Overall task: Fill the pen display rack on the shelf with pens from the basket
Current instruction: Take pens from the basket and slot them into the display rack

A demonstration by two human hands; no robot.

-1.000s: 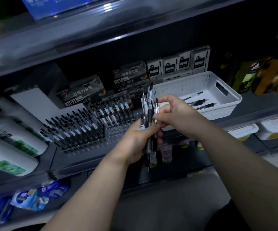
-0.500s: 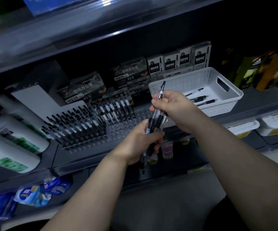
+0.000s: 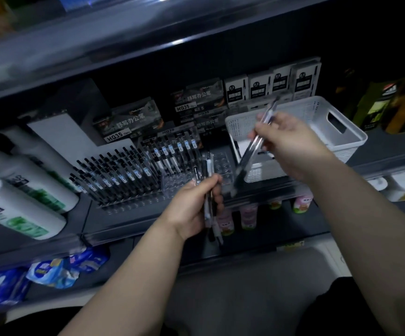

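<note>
A clear pen display rack (image 3: pixel 172 180) stands on the dark shelf, its left and middle rows packed with black pens (image 3: pixel 123 173); the holes at its right end (image 3: pixel 222 164) are bare. My left hand (image 3: pixel 197 204) grips a bundle of several pens (image 3: pixel 208 190) upright just in front of the rack's right end. My right hand (image 3: pixel 291 146) pinches a single clear pen (image 3: pixel 253 146), tilted with its dark tip down-left, in front of the white perforated basket (image 3: pixel 342 139). The inside of the basket is mostly hidden by my right hand.
Boxes of pens labelled HQ35 (image 3: pixel 128 127) and white refill boxes (image 3: pixel 271 83) stand behind the rack. White bottles (image 3: pixel 22 202) lie at the left, green and yellow bottles (image 3: pixel 390 105) at the right. A lower shelf holds small pink bottles (image 3: pixel 247 215) and blue packets (image 3: pixel 58 270).
My right hand has drawn one pen out of the bundle and moved it up and to the right, away from my left hand. The left hand keeps the bundle near the rack.
</note>
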